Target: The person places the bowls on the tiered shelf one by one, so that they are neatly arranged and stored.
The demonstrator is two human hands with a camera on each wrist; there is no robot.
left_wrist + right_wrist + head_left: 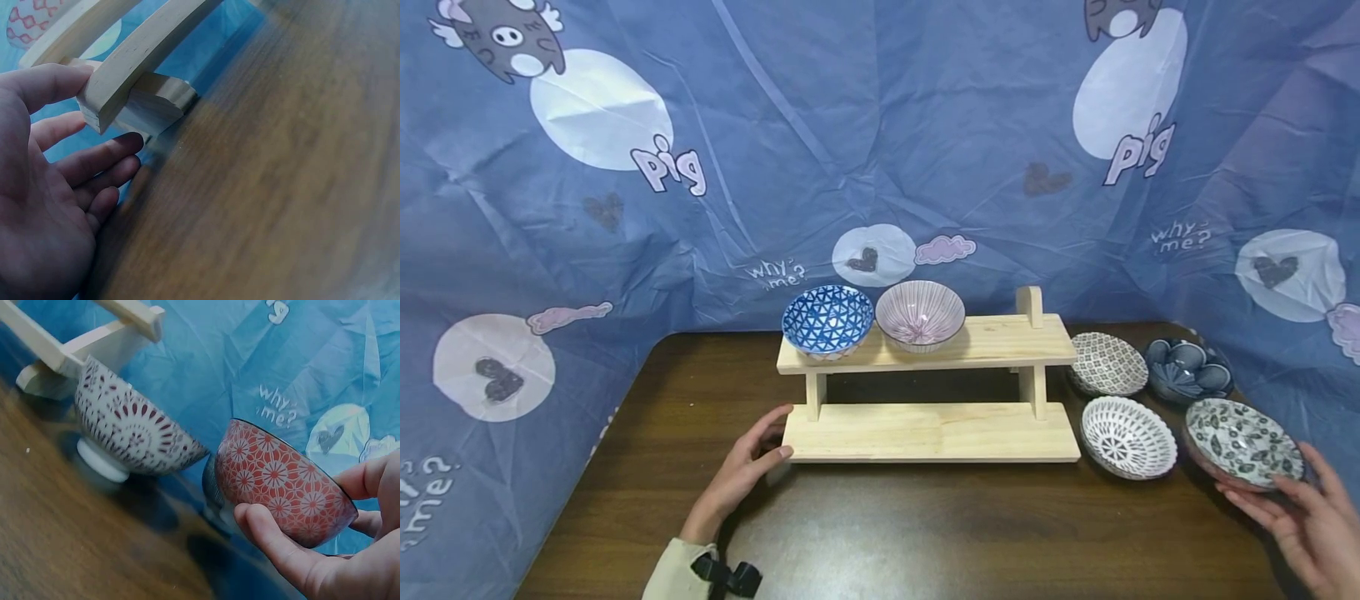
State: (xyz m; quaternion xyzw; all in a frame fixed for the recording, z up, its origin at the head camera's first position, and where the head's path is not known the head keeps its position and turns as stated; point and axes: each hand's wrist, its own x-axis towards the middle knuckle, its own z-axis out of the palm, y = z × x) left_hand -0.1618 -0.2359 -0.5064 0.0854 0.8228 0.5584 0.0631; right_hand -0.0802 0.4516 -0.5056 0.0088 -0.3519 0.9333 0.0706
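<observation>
At the right front, my right hand [1318,529] grips a bowl [1243,442] by its near right side, fingers at the rim and against the wall. Inside, this bowl carries dark leaves on pale green; its red outer wall [275,481] with white flowers shows in the right wrist view. My left hand [741,467] holds the left end of the lower board of a two-tier wooden shelf [932,433]. In the left wrist view, thumb and forefinger sit on either side of the board's end [103,103], the other fingers loosely bent beside it.
On the upper board stand a blue-patterned bowl [827,321] and a pink-striped bowl [920,315]. Right of the shelf are a white patterned bowl [1129,437], a grey checked bowl [1108,364] and a dark blue bowl [1187,371]. Blue cloth [962,125] hangs behind the brown table [925,533].
</observation>
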